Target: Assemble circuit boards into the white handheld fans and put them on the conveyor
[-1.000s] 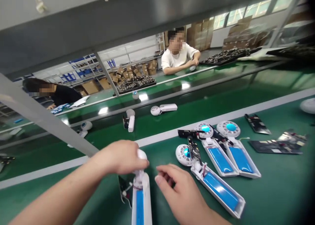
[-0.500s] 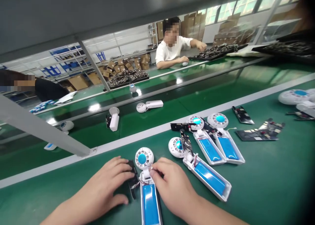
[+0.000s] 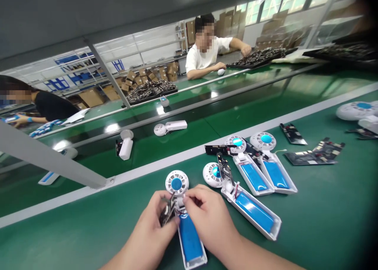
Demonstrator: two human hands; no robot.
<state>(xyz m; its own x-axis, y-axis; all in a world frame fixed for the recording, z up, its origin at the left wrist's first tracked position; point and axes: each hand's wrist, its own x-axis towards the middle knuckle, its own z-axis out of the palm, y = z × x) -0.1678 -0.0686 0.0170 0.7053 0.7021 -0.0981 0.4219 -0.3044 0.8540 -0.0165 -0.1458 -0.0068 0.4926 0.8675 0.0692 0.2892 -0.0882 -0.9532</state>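
An opened white handheld fan (image 3: 177, 182) lies in front of me, its blue battery (image 3: 190, 238) showing in the handle shell. My left hand (image 3: 155, 218) grips a black circuit board (image 3: 167, 213) by its edges, tilted up beside the fan's neck. Thin wires run between the board and the handle. My right hand (image 3: 208, 211) is closed at the fan's neck, thumb and forefinger pinching a small white piece, seemingly a wire connector, partly hidden by the fingers. Just right of it lies another opened fan (image 3: 251, 211) with a circuit board (image 3: 225, 168) resting across its neck.
Two more opened fans (image 3: 249, 173) (image 3: 274, 171) and loose circuit boards (image 3: 315, 153) lie to the right. Beyond the metal rail (image 3: 156, 161), a green conveyor belt (image 3: 203, 132) carries white fans (image 3: 176, 125). A slanted post (image 3: 59, 159) stands at left. Two co-workers sit across.
My left hand has gone from lying spread over the circuit board to gripping it and tilting it up. The fan has shifted slightly right. Fans on the belt have moved left.
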